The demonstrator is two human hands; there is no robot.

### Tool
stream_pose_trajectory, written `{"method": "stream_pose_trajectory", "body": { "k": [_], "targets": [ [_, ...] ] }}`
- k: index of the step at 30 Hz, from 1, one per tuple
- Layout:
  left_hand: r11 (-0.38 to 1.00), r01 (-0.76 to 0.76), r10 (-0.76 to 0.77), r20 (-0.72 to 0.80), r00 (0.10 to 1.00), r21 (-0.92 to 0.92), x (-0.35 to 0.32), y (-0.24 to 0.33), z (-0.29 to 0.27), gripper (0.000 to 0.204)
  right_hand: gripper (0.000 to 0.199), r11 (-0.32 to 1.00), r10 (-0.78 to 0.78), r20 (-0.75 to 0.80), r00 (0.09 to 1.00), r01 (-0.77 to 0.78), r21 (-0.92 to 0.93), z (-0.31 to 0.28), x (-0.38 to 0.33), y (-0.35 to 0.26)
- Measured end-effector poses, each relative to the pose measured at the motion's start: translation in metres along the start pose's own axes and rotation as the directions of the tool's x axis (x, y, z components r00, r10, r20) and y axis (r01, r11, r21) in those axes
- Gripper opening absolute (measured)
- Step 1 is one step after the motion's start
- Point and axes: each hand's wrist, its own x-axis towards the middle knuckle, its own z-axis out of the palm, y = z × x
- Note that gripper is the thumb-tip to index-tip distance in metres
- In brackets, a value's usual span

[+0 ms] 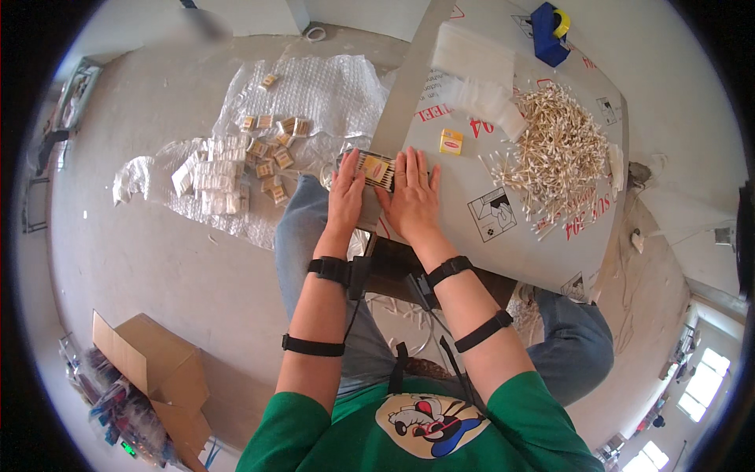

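Between my two hands, at the left edge of the grey board-topped table, lies a flat pack of cotton swabs (376, 168) with a yellow label. My left hand (344, 197) presses along the pack's left side, fingers straight and close together. From the right, my right hand (414, 200) bears on the pack with its thumb side, its fingers stretched forward. The undersides of both hands are hidden. Just right of my right hand sits a small yellow label card (451, 141). Farther right spreads a big heap of loose cotton swabs (562, 149).
Clear plastic bags (476, 75) and a blue tape dispenser (549, 39) lie at the table's far side. On the floor at left, bubble wrap (322, 86) carries several filled swab packs (263, 149) and stacked packs (220, 177). An open cardboard box (157, 354) stands at lower left.
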Motion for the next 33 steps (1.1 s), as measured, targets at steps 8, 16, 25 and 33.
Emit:
{"method": "stream_pose_trajectory", "body": {
  "k": [8, 16, 25, 33],
  "targets": [
    [0.899, -0.054, 0.059, 0.002, 0.998, 0.434, -0.005, 0.026, 0.007, 0.049, 0.066, 0.999, -0.052, -0.046, 0.998, 0.052, 0.000, -0.001, -0.004, 0.006],
    [0.460, -0.179, 0.176, 0.109, 0.978, 0.870, -0.011, 0.036, 0.014, 0.049, 0.062, 0.994, -0.112, -0.090, 0.990, 0.112, 0.000, -0.001, -0.004, 0.009],
    [0.483, -0.196, 0.180, 0.122, 0.976, 0.853, -0.010, 0.030, 0.017, 0.052, 0.061, 0.995, -0.095, -0.090, 0.991, 0.098, 0.024, 0.000, -0.006, 0.010],
    [0.481, -0.226, 0.232, 0.125, 0.965, 0.847, -0.008, 0.037, 0.021, 0.050, 0.061, 0.993, -0.114, -0.104, 0.988, 0.115, 0.007, 0.002, -0.010, 0.015]
  ]
}}
